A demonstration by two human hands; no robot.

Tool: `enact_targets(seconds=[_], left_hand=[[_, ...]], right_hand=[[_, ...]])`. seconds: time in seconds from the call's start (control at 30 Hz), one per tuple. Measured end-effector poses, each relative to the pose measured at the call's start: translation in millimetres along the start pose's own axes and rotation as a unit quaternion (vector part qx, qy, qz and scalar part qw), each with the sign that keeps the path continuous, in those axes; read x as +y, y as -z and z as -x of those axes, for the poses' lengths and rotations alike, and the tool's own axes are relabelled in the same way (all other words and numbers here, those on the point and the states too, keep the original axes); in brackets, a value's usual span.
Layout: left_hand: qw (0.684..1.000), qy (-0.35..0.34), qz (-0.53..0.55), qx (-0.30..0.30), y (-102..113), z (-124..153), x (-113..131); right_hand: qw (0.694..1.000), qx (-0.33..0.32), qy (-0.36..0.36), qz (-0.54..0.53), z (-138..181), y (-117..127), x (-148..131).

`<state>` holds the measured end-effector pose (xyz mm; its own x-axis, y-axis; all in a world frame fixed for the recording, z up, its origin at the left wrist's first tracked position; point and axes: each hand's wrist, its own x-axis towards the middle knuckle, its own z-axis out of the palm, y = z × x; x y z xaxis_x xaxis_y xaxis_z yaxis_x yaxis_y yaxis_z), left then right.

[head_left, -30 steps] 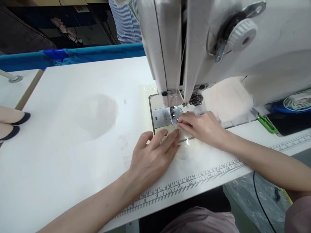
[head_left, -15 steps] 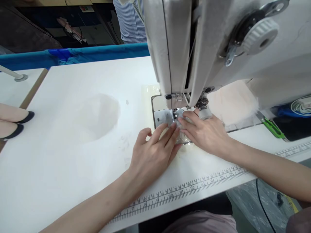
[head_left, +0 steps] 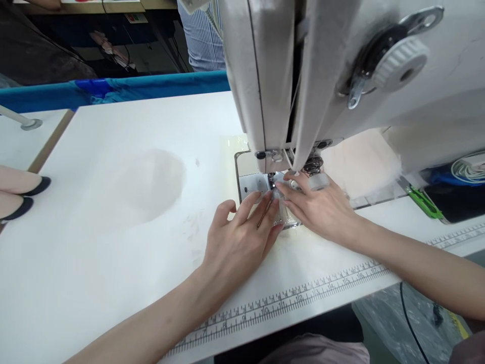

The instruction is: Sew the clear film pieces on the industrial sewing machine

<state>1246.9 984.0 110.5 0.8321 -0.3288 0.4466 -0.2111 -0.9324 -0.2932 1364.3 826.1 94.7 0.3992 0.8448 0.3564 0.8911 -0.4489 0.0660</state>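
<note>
Both hands rest at the needle area of a sewing machine. My left hand lies palm down, fingers stretched forward onto the metal needle plate, its thumb lifted out to the side. Its fingertips sit just in front of the presser foot. My right hand reaches in from the right with fingers extended and slightly apart, the tips beside the foot. A thin, see-through strip seems to lie between the hands; its kind is unclear and the fingers partly cover it.
Pale sheer fabric pieces lie under the machine arm. Green thread snips and a dark phone-like object are at right. A printed ruler runs along the front edge. Pale pieces with black ends lie far left.
The whole view has shifted very slightly. Both hands keep almost the same place and pose by the presser foot. Part of another person's arm now shows at the top left.
</note>
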Motion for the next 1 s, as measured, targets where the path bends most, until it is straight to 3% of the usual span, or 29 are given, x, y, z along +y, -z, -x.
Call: enact_targets(seconds=[0.63,0.77,0.9,1.0], left_hand=[[1.0,0.023,0.007,-0.011,-4,-3,-3],[1.0,0.028,0.005,-0.007,-4,-3,-3],[1.0,0.027,-0.003,0.002,-5,-2,-3],[0.999,0.018,0.047,-0.009,-4,-1,-5]], right_hand=[[1.0,0.002,0.011,0.023,-2,-3,5],[0.999,0.029,0.023,0.034,-2,-3,8],[0.994,0.071,0.072,-0.041,2,7,11],[0.986,-0.013,0.068,-0.154,6,21,11]])
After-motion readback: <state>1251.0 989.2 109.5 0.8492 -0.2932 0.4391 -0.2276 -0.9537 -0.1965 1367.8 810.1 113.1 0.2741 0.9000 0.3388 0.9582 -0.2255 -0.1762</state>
